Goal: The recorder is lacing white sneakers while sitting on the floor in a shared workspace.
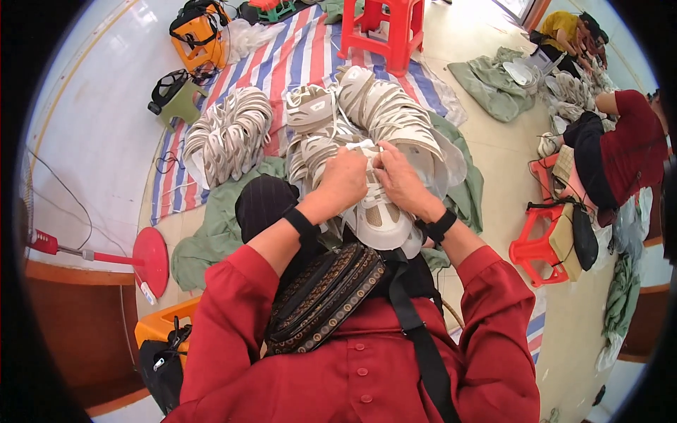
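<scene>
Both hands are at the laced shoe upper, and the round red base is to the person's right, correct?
No: the head view shows the round red base to the person's left. The left hand and right hand are indeed at the laced shoe upper.

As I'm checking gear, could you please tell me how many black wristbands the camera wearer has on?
2: left wristband, just behind the left hand; right wristband, just behind the right hand. Red sleeves might hide more.

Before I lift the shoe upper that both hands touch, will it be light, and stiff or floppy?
The shoe upper is probably light: a thin-looking pale border, with no thick sole visible, surrounds its toe. That flared border may bend easily. The toe might hold some shape, since it looks rounded.
</scene>
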`<state>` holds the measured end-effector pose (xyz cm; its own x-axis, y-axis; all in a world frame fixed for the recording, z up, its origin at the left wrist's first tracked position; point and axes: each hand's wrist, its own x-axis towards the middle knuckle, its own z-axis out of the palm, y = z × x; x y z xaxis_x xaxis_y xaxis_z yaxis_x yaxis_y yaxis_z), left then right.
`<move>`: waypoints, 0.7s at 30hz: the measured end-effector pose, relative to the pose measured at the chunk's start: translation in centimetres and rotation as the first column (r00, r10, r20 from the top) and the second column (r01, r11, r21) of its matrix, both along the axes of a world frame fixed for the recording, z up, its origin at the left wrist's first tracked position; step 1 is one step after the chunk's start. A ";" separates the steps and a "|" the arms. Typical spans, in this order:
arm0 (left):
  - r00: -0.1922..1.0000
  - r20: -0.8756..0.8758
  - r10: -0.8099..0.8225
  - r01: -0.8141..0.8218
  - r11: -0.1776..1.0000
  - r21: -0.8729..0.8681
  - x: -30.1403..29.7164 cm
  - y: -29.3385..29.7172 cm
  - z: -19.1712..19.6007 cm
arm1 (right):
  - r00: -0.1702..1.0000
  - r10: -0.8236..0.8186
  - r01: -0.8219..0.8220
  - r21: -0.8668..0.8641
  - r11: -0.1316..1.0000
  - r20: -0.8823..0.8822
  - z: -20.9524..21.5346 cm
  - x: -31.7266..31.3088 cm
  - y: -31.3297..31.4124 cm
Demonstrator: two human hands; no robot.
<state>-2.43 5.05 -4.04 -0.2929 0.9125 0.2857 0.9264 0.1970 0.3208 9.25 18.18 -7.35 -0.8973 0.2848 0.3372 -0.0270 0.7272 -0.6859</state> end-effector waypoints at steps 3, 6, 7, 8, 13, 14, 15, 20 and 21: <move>0.997 -0.050 0.052 -0.051 0.999 0.009 0.7 0.5 -0.1 | 0.999 -0.017 0.018 -0.027 0.999 0.030 -0.2 0.0 -0.2; 0.998 -0.041 0.041 -0.041 0.999 0.002 0.3 0.3 -0.2 | 1.000 -0.027 0.027 -0.049 0.998 0.007 -0.3 0.0 -0.4; 0.999 -0.025 0.022 -0.022 0.999 -0.024 0.0 0.1 -0.1 | 1.000 -0.017 0.017 -0.062 0.998 -0.011 -0.3 0.0 -0.3; 0.999 -0.026 0.021 -0.022 0.999 -0.023 -0.3 0.0 0.0 | 0.999 -0.007 0.005 -0.073 0.997 -0.031 -0.3 -0.2 -0.1; 0.986 0.163 0.038 -0.028 0.998 -0.060 -1.2 -0.2 0.2 | 0.999 0.041 -0.043 -0.186 0.982 -0.012 0.6 0.5 1.1; 0.985 0.166 0.041 -0.031 0.998 -0.061 -1.2 -0.3 0.4 | 0.999 0.049 -0.049 -0.170 0.984 -0.001 1.0 0.7 1.1; 0.982 0.185 0.042 -0.035 0.999 -0.040 -1.2 -0.3 0.5 | 0.999 0.052 -0.051 -0.171 0.984 0.000 1.2 0.7 0.9; 0.988 0.151 0.021 -0.017 0.999 -0.032 -1.5 0.1 0.4 | 0.997 0.009 -0.007 -0.034 0.999 0.073 2.4 0.7 0.1; 0.985 0.168 0.039 -0.035 0.999 -0.024 -1.5 0.2 0.2 | 0.997 0.010 -0.008 -0.034 0.999 0.076 2.4 0.6 0.1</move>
<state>-3.93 5.24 -3.85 -0.3686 0.9055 0.2102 0.8517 0.2383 0.4667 9.89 18.30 -4.94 -0.9227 0.2865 0.2579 0.0199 0.7036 -0.7104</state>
